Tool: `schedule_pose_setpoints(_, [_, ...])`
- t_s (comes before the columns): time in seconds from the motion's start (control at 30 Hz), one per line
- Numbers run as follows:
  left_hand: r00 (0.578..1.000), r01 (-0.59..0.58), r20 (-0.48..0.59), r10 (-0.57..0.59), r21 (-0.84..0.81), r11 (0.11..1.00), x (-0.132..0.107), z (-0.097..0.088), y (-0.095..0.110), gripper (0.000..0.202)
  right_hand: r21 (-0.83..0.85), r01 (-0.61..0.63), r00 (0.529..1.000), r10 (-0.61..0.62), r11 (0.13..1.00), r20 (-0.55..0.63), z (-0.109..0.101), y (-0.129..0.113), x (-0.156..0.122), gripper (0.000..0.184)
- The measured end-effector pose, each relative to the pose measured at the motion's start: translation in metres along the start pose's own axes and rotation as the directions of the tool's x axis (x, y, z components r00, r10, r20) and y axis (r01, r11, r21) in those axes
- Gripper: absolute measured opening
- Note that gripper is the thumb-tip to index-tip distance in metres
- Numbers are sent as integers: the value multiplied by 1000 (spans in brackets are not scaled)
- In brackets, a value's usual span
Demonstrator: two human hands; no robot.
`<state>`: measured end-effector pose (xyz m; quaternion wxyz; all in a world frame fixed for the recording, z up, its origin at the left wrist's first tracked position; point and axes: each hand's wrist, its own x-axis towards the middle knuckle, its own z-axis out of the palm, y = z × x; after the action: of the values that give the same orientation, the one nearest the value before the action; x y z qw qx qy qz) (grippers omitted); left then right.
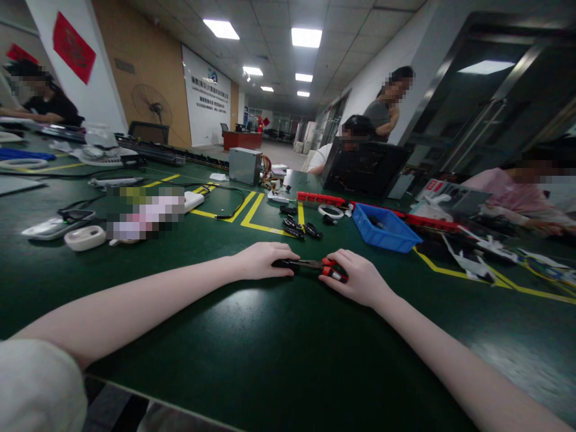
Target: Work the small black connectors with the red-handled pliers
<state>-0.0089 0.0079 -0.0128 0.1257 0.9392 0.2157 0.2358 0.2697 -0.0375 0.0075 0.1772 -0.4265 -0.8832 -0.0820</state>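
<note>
My right hand (357, 277) is closed around the red-and-black handles of a pair of pliers (310, 263). The plier jaws point left, toward my left hand (257, 261). Between the thumb and fingers of that hand is a small black piece (286, 263), and the jaw tips meet or overlap it. Its exact kind cannot be made out, since the fingers cover part of it. Both hands are just above the green table (279, 360). Bundled black cables (293, 227) lie a little beyond them.
A blue plastic bin (384, 228) stands to the right, near a coiled white cable (330, 211). Farther back are a metal power supply (244, 165) and a black case (365, 168). At left lie a white mouse-like device (58, 225) and a beige ring-shaped object (85, 238). Other people sit around.
</note>
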Motion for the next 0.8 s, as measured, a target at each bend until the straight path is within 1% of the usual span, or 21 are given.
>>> schedule_pose_setpoints(0.13, [1000, 4, -2, -4, -10, 1000, 0, 0, -1, 40, 11, -5, 1000, 5, 1000, -20, 0, -1, 0, 30])
schedule_pose_setpoints(0.27, [1000, 5, -1, -5, -31, 1000, 0, 0, -3, 42, 40, -1, 1000, 1, 999, -7, 2, 1, -1, 31])
schedule_pose_setpoints(0.57, [1000, -12, -20, 9, -175, 984, 2, -1, -5, 37, 81, -29, 999, 26, 996, 33, 2, 2, -1, 32])
schedule_pose_setpoints(0.7, [999, -17, -53, 4, -244, 970, 3, -1, -7, 31, 126, -80, 997, 78, 989, 22, 3, 3, -2, 31])
schedule_pose_setpoints(0.8, [998, -7, -59, -9, -273, 962, 3, -1, -8, 29, 126, -82, 997, 80, 989, 21, 3, 3, -1, 31])
